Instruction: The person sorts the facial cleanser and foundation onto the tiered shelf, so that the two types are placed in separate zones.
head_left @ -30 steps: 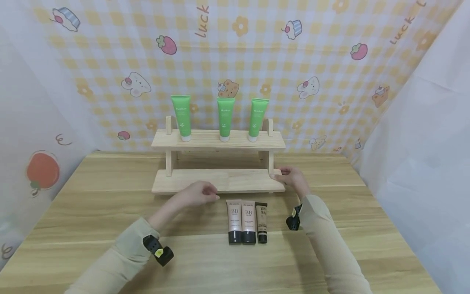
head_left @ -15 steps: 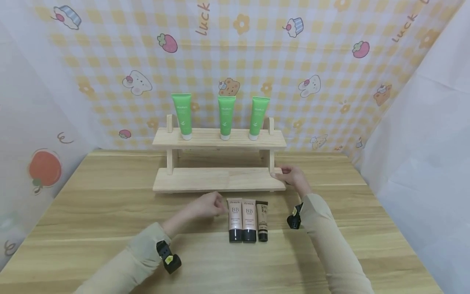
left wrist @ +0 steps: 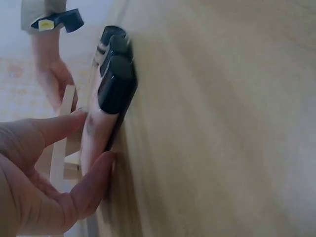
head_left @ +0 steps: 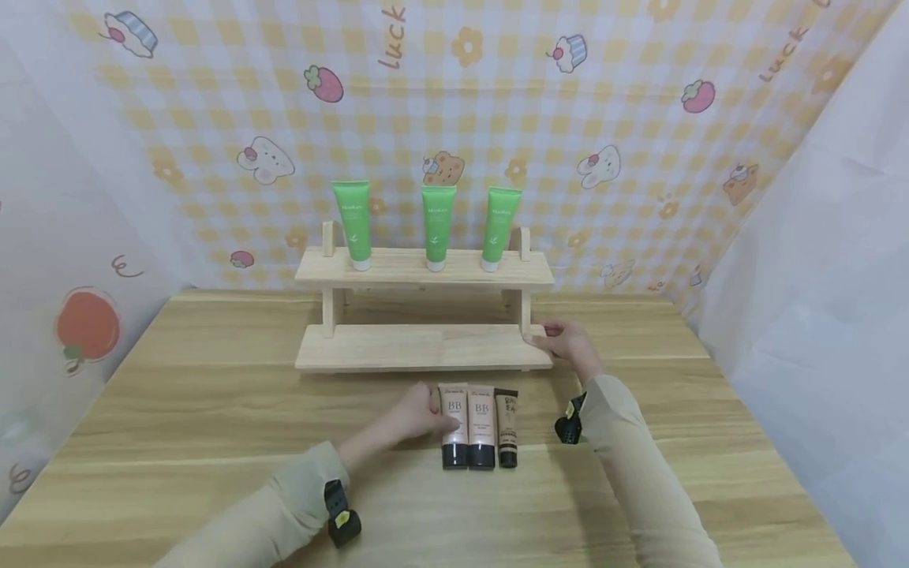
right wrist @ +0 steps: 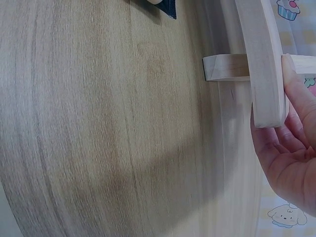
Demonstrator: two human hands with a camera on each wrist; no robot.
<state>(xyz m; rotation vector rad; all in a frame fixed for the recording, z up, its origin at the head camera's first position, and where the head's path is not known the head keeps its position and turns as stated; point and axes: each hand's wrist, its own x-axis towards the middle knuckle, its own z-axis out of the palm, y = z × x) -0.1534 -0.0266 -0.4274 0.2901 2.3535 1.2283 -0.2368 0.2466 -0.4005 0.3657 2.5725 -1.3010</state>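
Head: left BB tube (head_left: 455, 409) lengthwise, cap (head_left: 454, 457) nearest

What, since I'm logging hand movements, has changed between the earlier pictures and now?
The left hand has moved rightward and nearer the person, reaching the left BB tube; whether its grip has closed is unclear. The right hand still holds the right end of the wooden shelf. The shelf and three green tubes stayed put.
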